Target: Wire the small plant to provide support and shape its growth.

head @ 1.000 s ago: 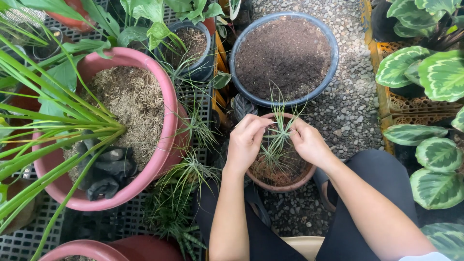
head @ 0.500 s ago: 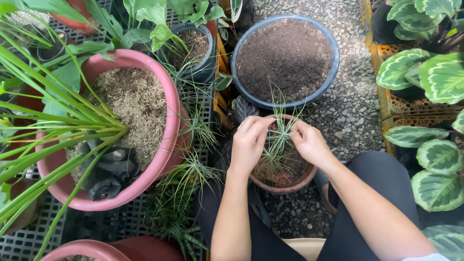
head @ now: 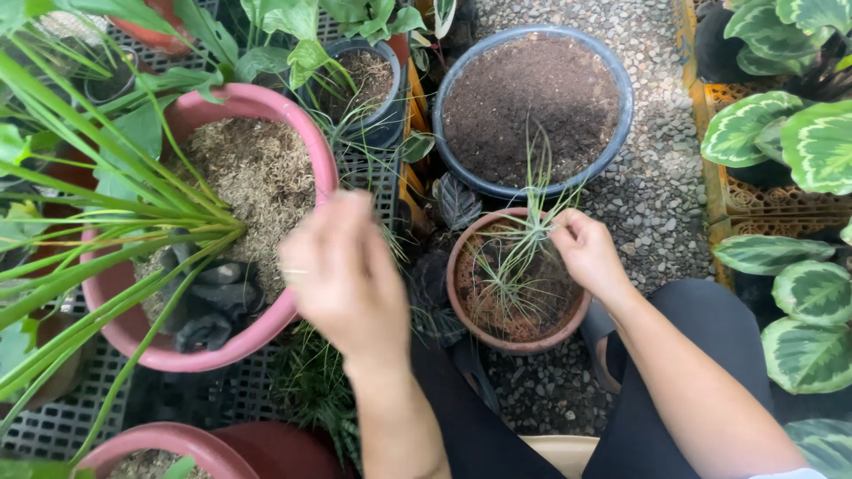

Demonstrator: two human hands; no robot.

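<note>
The right hand [head: 587, 253] pinches the thin green leaves of a small grassy plant [head: 519, 257] with fingertips closed on the blades at the plant's upper right. The plant sits in a terracotta pot [head: 519, 337] partly filled with brown fibrous medium, between the person's knees on a gravel floor [head: 652, 191]. The left hand [head: 342, 275] is raised above the gap between the terracotta pot and a large pink pot [head: 306, 168]; it is motion-blurred, fingers loosely curled, and whether it holds anything cannot be determined. The pink pot holds coarse tan medium, a long-leaved green plant [head: 98, 222] and dark gloves [head: 209, 306]. Just beyond the terracotta pot stands a blue-grey tub [head: 621, 89] of dark soil. Variegated foliage [head: 781, 133] occupies an orange crate [head: 737, 200] at the right.
</note>
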